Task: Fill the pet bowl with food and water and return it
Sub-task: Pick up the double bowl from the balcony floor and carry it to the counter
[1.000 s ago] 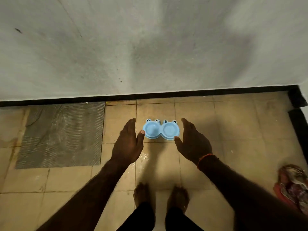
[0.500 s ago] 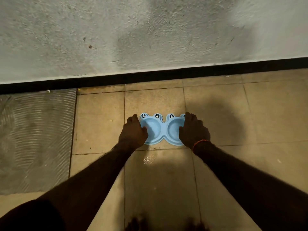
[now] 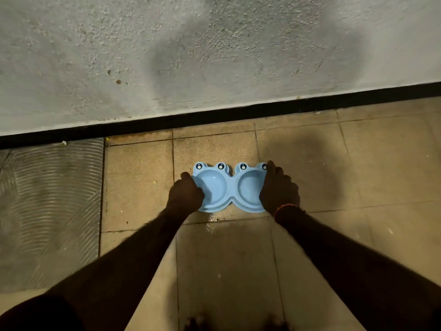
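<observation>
Light-blue double pet bowl (image 3: 230,189) sits on the tiled floor (image 3: 310,235) near the wall. Left hand (image 3: 185,195) and right hand (image 3: 278,189) grip its opposite ends, fingers curled over the rims.

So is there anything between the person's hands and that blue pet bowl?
No. The left hand grips the left end of the pet bowl and the right hand grips its right end; nothing lies between.
</observation>
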